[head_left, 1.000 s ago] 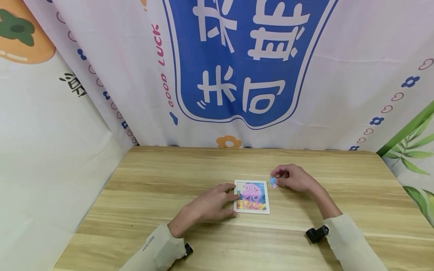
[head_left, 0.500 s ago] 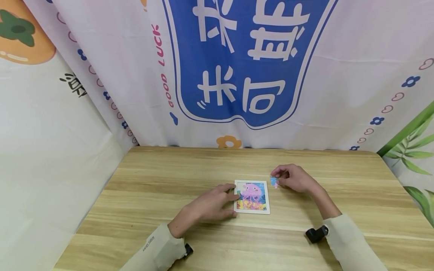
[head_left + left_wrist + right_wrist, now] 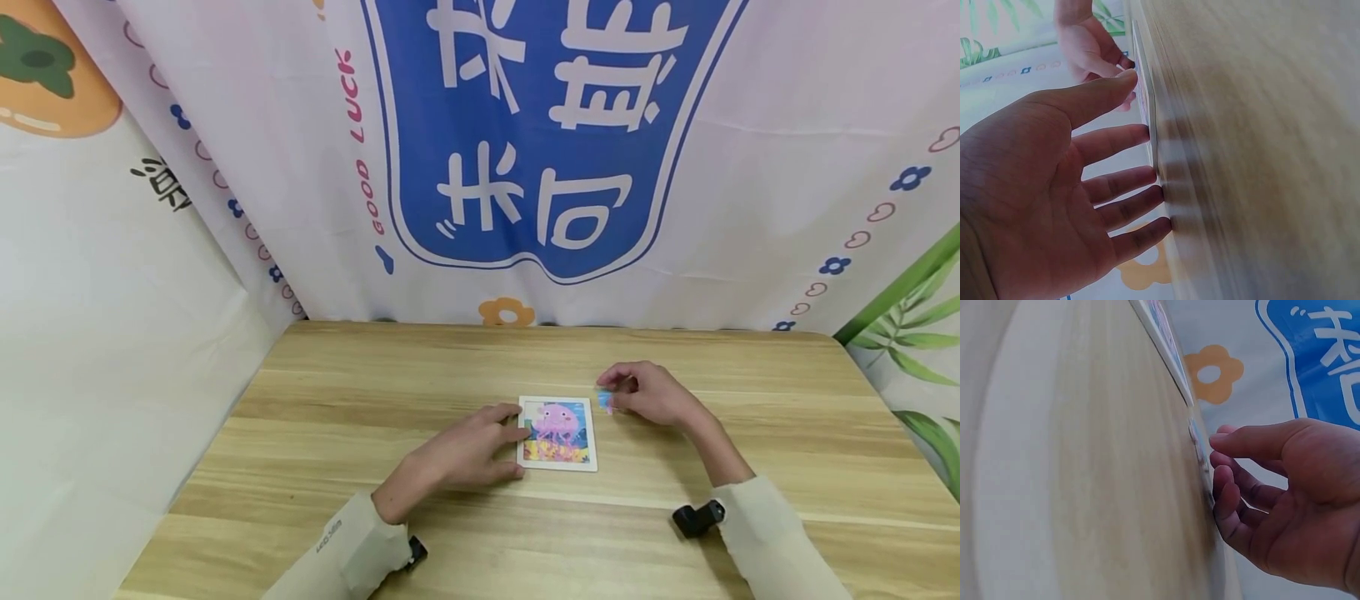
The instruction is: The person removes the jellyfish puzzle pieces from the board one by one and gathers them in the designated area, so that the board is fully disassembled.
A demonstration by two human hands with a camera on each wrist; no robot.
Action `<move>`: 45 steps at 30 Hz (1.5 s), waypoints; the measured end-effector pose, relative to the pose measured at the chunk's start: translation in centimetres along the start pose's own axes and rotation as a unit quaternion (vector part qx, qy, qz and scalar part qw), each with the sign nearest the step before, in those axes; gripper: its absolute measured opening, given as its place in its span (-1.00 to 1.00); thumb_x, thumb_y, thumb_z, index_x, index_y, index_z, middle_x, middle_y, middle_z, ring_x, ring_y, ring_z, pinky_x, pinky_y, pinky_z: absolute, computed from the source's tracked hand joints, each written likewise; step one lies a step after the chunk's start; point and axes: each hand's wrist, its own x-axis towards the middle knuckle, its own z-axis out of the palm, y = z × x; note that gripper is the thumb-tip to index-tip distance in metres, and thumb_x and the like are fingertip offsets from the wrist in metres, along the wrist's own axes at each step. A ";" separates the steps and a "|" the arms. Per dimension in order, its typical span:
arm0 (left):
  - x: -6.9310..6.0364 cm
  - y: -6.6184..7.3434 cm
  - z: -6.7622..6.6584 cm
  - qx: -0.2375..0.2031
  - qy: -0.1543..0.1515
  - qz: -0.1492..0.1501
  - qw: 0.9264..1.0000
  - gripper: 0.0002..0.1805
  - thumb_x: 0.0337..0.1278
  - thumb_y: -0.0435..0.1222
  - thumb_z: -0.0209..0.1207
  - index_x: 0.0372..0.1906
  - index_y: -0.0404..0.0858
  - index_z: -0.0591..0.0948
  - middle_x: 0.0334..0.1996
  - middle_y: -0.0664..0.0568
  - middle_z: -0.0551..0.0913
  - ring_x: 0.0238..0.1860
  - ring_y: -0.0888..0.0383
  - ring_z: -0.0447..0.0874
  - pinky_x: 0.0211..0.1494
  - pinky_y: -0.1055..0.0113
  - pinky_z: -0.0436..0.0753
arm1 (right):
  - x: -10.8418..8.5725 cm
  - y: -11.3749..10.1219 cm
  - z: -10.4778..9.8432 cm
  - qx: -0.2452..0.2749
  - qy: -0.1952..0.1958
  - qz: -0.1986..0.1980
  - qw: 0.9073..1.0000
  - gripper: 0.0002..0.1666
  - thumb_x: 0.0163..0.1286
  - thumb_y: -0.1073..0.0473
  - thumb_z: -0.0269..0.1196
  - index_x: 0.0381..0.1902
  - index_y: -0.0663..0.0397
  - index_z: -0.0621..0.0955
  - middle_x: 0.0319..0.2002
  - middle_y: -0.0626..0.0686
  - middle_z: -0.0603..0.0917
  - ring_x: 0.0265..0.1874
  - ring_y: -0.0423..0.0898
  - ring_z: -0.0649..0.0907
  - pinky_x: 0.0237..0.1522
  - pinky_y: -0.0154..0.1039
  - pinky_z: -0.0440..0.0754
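A square jigsaw puzzle in a white tray (image 3: 558, 467) lies flat on the wooden table, showing a pink jellyfish over yellow and blue. Its upper left corner is pale and bare. My left hand (image 3: 472, 447) rests at the tray's left side with fingers spread, the index finger reaching over the rim. To the right of the tray, my right hand (image 3: 651, 393) pinches a small blue and pink puzzle piece (image 3: 604, 400) low at the table. From the right wrist, the piece (image 3: 1197, 445) appears edge-on by the thumb tip, its far part hidden by curled fingers.
The wooden table (image 3: 360, 392) reaches back to a printed curtain (image 3: 750, 208) with a blue sign. A white cloth (image 3: 112, 333) hangs on the left. Black wrist cameras sit under both cuffs, the right camera (image 3: 697, 519) being plainer to see.
The puzzle piece has turned slightly back and forth at my right fingertips. Both hands and the tray have stayed in place; the head view has shifted a little.
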 end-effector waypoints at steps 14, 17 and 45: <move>0.2 -0.2 0.0 -0.001 -0.002 0.001 1.000 -0.35 0.47 0.04 0.32 0.53 -0.10 0.55 0.66 -0.11 0.31 0.66 -0.09 0.30 0.67 -0.03 0.41 | 0.8 -2.3 2.1 -0.003 -0.009 -0.035 0.999 -0.73 0.42 0.36 0.38 0.06 0.16 0.75 -0.07 0.11 0.80 -0.13 -0.06 0.69 -0.09 -0.23 0.68; 0.3 -0.2 0.0 0.000 -0.002 0.003 1.000 -0.35 0.48 0.05 0.32 0.53 -0.10 0.55 0.66 -0.12 0.31 0.66 -0.09 0.31 0.67 -0.03 0.42 | 0.9 -2.7 2.6 -0.006 -0.015 -0.037 0.999 -0.73 0.43 0.35 0.38 0.06 0.15 0.75 -0.07 0.09 0.80 -0.13 -0.08 0.68 -0.03 -0.18 0.67; 2.1 0.6 -0.1 0.012 -0.002 0.027 1.000 -0.43 0.51 0.04 0.28 0.51 0.02 0.58 0.64 -0.09 0.36 0.65 -0.07 0.32 0.63 -0.03 0.47 | 1.5 -4.8 4.6 -0.033 -0.029 -0.031 0.999 -0.72 0.38 0.34 0.45 0.04 0.08 0.76 -0.10 0.00 0.75 -0.12 -0.11 0.65 0.04 -0.11 0.68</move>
